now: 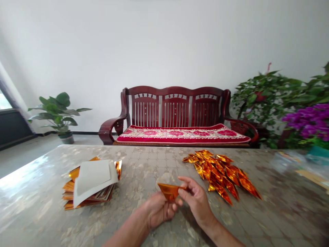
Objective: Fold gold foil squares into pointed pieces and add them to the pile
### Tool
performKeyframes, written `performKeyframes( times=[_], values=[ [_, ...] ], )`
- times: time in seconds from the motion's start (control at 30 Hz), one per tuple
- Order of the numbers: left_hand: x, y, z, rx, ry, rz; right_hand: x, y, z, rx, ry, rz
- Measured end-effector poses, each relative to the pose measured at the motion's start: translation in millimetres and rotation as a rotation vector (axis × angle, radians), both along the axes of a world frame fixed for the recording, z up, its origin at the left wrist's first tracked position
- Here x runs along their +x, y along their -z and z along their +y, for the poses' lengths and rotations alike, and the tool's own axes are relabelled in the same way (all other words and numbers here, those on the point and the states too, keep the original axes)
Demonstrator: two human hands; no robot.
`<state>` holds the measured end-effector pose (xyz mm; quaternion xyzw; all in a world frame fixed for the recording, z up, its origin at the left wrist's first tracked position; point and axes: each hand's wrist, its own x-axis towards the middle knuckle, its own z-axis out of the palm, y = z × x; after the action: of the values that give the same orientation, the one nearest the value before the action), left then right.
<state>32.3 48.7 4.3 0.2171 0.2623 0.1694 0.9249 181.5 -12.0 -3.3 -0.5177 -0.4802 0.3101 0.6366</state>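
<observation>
At the near edge of the table (144,161), we hold one folded gold foil triangle (169,191) between both hands, with its point directed downward. Our left grip (159,210) is closed around the lower part of the piece, with the fingers curled inward. Our right grip (195,200) is clamped on the right corner of the piece between thumb and fingers. The two grips stand just beside each other.

To the right and farther off, a pile of folded gold foil triangles (221,175) lies on the table, near the right grip. To the left, a stack of gold foil pieces (68,195) lies beneath a white paper sheet (92,178).

Beyond the table stands a dark red wooden settee (176,106) with a red floral cushion (180,135). A potted green plant (58,113) stands far left; purple flowers (308,120) stand far right.
</observation>
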Motion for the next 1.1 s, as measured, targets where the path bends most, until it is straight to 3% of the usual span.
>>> performKeyframes(
  times=[0.17,0.27,0.33,0.6,0.73,0.93,1.1],
  values=[
    [-1.7,7.9,3.6,0.487,-0.513,0.309,11.7,8.2,4.9,0.029,0.080,0.004],
    [-5.8,11.6,5.3,0.882,-0.671,0.435,14.3,10.4,7.1,0.037,0.092,-0.014],
    [-6.1,14.5,6.3,1.035,-0.695,0.475,13.9,10.4,7.2,0.034,0.085,-0.036],
    [-8.7,22.1,12.7,1.361,-0.647,0.551,18.9,16.0,7.2,0.017,0.070,-0.180],
    [-10.6,20.4,14.2,1.403,-0.590,0.555,24.5,20.3,4.9,0.037,0.056,-0.328],
    [-8.7,15.1,10.2,1.288,-0.564,0.509,29.1,15.8,4.0,0.056,0.044,-0.537],
    [-13.0,12.7,8.2,1.537,-0.572,0.599,32.5,12.3,4.2,0.086,0.088,-0.611]
  ],
)
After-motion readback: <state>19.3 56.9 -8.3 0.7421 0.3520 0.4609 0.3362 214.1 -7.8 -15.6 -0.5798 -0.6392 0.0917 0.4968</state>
